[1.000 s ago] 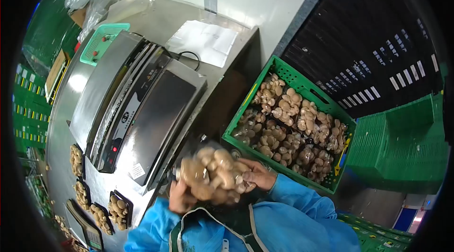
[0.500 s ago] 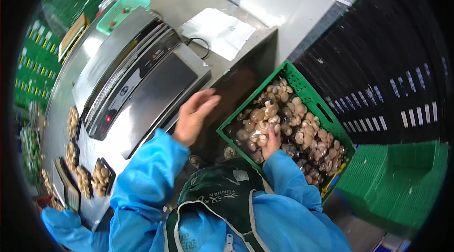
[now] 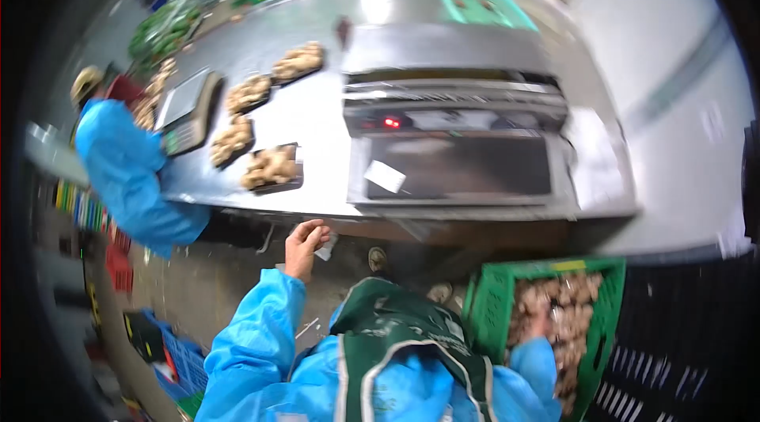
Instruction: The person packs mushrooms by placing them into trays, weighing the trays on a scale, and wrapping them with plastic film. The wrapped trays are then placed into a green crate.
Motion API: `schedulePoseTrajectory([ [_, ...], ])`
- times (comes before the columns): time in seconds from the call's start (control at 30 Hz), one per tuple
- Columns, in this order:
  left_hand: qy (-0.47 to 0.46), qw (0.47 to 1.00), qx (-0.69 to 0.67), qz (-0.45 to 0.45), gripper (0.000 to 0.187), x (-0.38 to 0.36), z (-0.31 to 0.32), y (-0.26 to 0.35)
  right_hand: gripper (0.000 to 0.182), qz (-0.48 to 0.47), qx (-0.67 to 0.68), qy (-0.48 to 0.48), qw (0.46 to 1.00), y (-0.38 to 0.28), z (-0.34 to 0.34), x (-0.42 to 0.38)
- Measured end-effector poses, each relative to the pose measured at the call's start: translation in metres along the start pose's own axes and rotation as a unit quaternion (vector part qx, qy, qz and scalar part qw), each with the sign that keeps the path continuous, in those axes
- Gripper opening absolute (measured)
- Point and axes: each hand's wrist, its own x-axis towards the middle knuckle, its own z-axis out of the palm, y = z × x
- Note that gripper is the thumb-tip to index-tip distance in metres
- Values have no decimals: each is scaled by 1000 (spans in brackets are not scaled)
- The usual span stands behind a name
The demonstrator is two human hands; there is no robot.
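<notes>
My left hand (image 3: 305, 252) is raised in front of the table's near edge, its fingers loosely bent and nothing clearly in them. A small whitish scrap (image 3: 327, 246) shows just beside the fingertips. Down in the green crate (image 3: 492, 307) at the lower right, my right hand (image 3: 540, 322) rests among wrapped packs of mushrooms (image 3: 571, 319). Its fingers are smeared by motion, so I cannot tell whether it grips a pack. Ahead on the table lies a wrapping machine (image 3: 455, 165) with a red lit display and a white label (image 3: 385, 176) on its dark plate.
Several black trays of mushrooms (image 3: 271, 167) lie on the steel table (image 3: 317, 125), left of the machine. Beyond them are a scale (image 3: 187, 109) and a co-worker's blue sleeve (image 3: 131, 169). A mint-green basket (image 3: 483, 4) stands at the back. Black crates (image 3: 673, 335) are at the right.
The view has swung left, bringing the table and machine square ahead and the crate to the lower right. My left hand has moved away from the crate; its fingers are more bent.
</notes>
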Motion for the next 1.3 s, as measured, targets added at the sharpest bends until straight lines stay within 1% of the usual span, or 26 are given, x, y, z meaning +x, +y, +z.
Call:
schedulePoseTrajectory([
  [0.03,48,998,-37,15,21,7,-15,5,41,-194,-248,125,941,-40,12,-41],
  [0.07,68,996,-50,23,21,19,-36,8,40,-336,-285,87,893,-53,-11,-28],
  [0.13,173,976,-55,124,21,50,-79,5,36,-366,-185,115,905,-95,33,-85],
  [0.2,242,955,-51,161,31,93,-121,-4,37,-397,-111,-14,911,-132,121,-166],
  [0.27,296,940,-31,164,37,121,-146,0,36,-422,-151,-156,880,-144,219,-236],
  [0.3,298,942,-32,149,39,136,-160,-2,33,-450,-170,-224,847,-137,267,-261],
  [0.33,293,948,-25,124,38,151,-174,-8,28,-440,-188,-271,835,-126,317,-288],
  [0.37,289,951,-23,104,38,160,-181,-7,26,-427,-230,-319,814,-115,368,-328],
  [0.4,283,955,-22,83,38,165,-186,-5,22,-372,-224,-410,803,-101,412,-352],
  [0.43,264,961,-40,68,39,171,-193,-8,20,-389,-317,-424,754,-90,450,-359],
  [0.47,253,964,-43,68,39,175,-200,-13,19,-374,-319,-485,723,-80,488,-372],
  [0.5,250,966,-40,61,39,177,-204,-15,19,-393,-334,-538,667,-74,527,-377],
  [0.53,246,967,-34,57,39,180,-210,-17,18,-440,-394,-533,605,-78,563,-394],
  [0.63,238,968,19,80,39,185,-214,-8,23,-539,-448,-517,492,-88,672,-381],
  [0.77,231,960,81,133,37,197,-208,-5,29,-593,-518,-424,448,-109,806,-318],
  [0.8,234,957,95,144,36,200,-206,-9,29,-594,-520,-424,443,-115,828,-316],
  [0.87,267,936,149,175,37,203,-199,-3,39,-623,-678,-220,321,-124,866,-312],
  [0.9,282,930,151,181,37,205,-197,-2,39,-625,-678,-221,318,-128,885,-307],
  [0.97,316,920,119,201,40,207,-193,-6,46,-607,-746,-131,242,-135,921,-292],
  [1.0,294,929,139,178,43,205,-195,-5,46,-610,-744,-132,238,-136,937,-282],
  [1.07,329,912,159,187,40,208,-193,-5,53,-636,-743,-97,181,-134,972,-262],
  [1.1,332,912,161,178,39,208,-192,-5,53,-640,-741,-102,177,-131,986,-251],
  [1.17,336,911,164,174,39,210,-192,-4,43,-674,-709,-96,183,-127,1006,-232],
  [1.2,338,912,160,170,39,210,-191,-2,43,-675,-709,-100,178,-125,1013,-233],
  [1.27,339,912,166,159,39,212,-191,-3,31,-641,-754,-102,101,-121,1016,-231],
  [1.3,335,913,173,155,39,211,-192,-4,31,-636,-758,-105,98,-123,1017,-229],
])
